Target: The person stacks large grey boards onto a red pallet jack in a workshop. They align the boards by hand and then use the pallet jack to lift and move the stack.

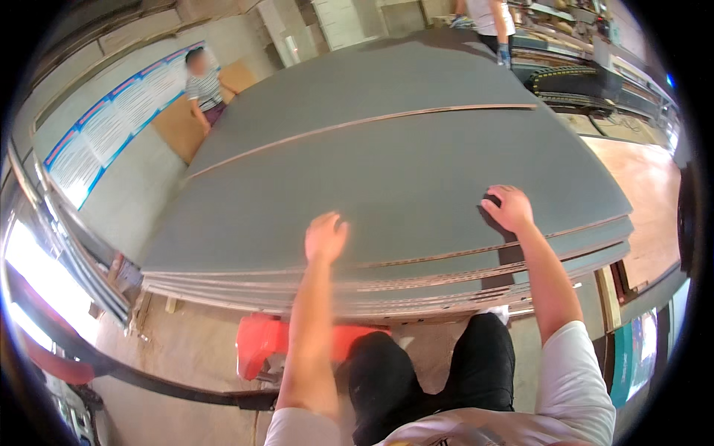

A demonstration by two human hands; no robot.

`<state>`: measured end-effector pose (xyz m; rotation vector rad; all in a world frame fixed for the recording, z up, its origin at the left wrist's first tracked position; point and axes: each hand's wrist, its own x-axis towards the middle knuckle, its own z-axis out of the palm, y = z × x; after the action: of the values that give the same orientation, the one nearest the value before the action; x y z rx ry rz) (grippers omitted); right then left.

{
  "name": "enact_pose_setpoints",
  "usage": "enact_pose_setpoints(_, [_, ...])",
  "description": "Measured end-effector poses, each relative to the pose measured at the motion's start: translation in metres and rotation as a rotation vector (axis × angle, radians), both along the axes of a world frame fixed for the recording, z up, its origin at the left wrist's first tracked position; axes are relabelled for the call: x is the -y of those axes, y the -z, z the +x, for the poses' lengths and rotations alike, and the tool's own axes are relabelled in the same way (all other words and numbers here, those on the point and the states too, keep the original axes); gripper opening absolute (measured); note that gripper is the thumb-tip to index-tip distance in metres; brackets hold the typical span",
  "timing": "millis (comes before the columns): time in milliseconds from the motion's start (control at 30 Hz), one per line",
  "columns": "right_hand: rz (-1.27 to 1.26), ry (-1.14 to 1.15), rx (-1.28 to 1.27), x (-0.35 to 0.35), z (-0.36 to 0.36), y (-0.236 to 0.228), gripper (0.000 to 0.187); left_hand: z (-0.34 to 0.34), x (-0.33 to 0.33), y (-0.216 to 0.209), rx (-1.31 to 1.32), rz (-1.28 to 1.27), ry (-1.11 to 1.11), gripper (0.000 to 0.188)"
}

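Note:
A stack of large, flat grey-faced boards (416, 171) spreads in front of me, with several thin, light-brown edges showing along its near side. Over the near part of the top board, left of its middle, is my left hand (325, 238). It is slightly blurred, its thumb is apart from loosely bent fingers, and nothing shows in it. Farther right, my right hand (511, 209) is at the top board with fingers curved and thumb apart, also holding nothing; its shadow falls beside it. Whether either hand touches the surface, I cannot tell.
A second grey board (357, 82) lies beyond a long exposed edge. One person (204, 93) stands at the far left, another (492, 22) at the far right near machinery (565, 82). A red stool-like object (260, 342) sits below the stack; bare wooden sheets (639, 186) lie right.

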<state>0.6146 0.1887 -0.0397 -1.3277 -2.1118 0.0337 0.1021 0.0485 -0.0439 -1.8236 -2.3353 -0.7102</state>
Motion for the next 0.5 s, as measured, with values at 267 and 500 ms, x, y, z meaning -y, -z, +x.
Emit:
enact_pose_setpoints(267, [-0.120,0.066,0.043,0.010,-0.009,-0.013,0.044,0.001,0.005,-0.002,0.003,0.028,0.020,0.042])
enact_pose_setpoints(500, [-0.147,0.082,0.064,0.016,-0.009,-0.019,0.042,0.001,0.004,-0.003,0.020,0.022,0.019,0.041])
